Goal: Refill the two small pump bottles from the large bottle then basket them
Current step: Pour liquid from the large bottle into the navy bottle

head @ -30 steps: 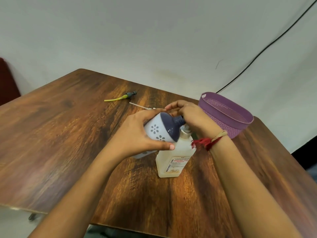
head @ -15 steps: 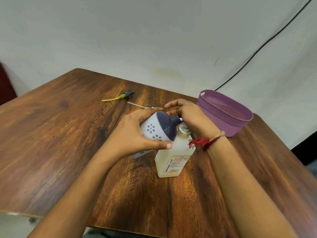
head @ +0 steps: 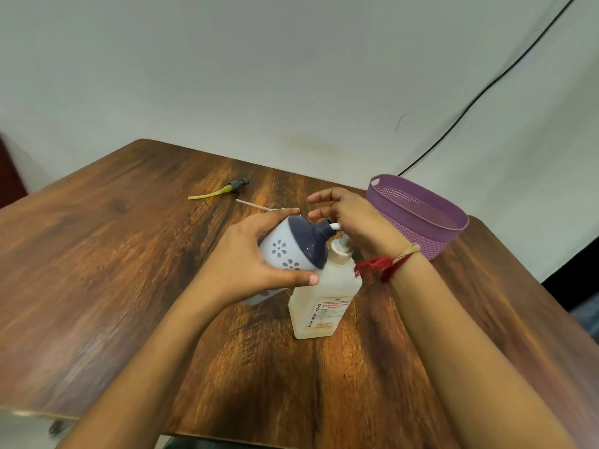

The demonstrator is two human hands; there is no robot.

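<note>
My left hand (head: 246,270) grips a small white pump bottle (head: 288,251) with flower prints and a dark blue top, tilted with its neck to the right. At that neck my right hand (head: 353,222) pinches a white pump stem (head: 334,226) that sticks out of the opening; the pump head is hidden in my fingers. The large translucent bottle (head: 324,303) with a printed label stands upright on the table just below both hands. The purple basket (head: 421,218) sits at the right, behind my right wrist.
A loose pump with a yellow tube (head: 223,191) lies on the far part of the wooden table (head: 113,270). A thin white tube (head: 256,205) lies near it, partly behind my left hand. A black cable (head: 486,92) runs down the wall.
My right hand has drawn slightly away from the small bottle's neck, and a short white stem now shows between them. The left hand keeps the bottle tilted.
</note>
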